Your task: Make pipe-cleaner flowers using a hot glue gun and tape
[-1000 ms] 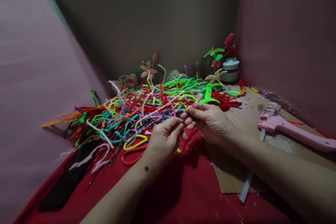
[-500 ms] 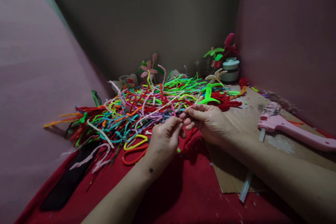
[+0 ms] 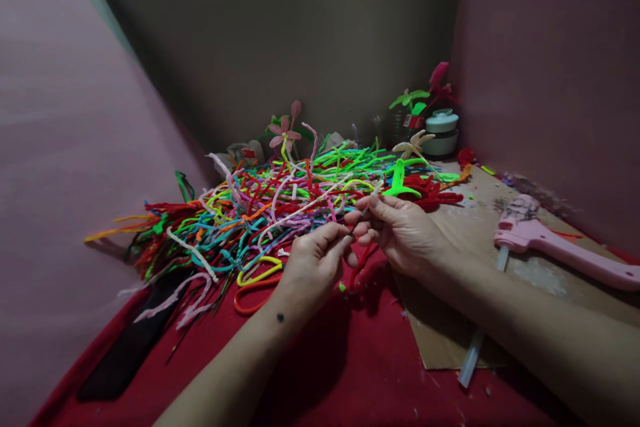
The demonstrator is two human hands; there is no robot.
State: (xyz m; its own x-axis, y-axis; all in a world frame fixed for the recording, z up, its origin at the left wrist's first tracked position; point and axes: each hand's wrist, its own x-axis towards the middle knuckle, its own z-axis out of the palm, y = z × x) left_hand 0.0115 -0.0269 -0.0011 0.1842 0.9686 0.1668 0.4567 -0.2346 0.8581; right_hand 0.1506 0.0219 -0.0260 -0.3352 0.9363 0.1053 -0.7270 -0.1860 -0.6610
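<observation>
From the head camera, a thin dark wire stem (image 3: 358, 223) (short, its colour hard to read) sits pinched between both hands above the red felt cloth (image 3: 350, 367). Its long axis slants from lower left, near the person, up to the right toward the heap of fuzzy, many-coloured pipe cleaners (image 3: 270, 207). The left hand (image 3: 313, 267) is closed narrowly, thumb and forefinger gripping the stem's lower end. The right hand (image 3: 400, 230) is likewise curled tight, fingertips clamping the upper end. A flat brown cardboard sheet (image 3: 475, 227) lies under the right forearm, bearing a glossy pink plastic glue gun (image 3: 550, 247). A translucent glue stick (image 3: 470, 363) lies at the sheet's near edge.
</observation>
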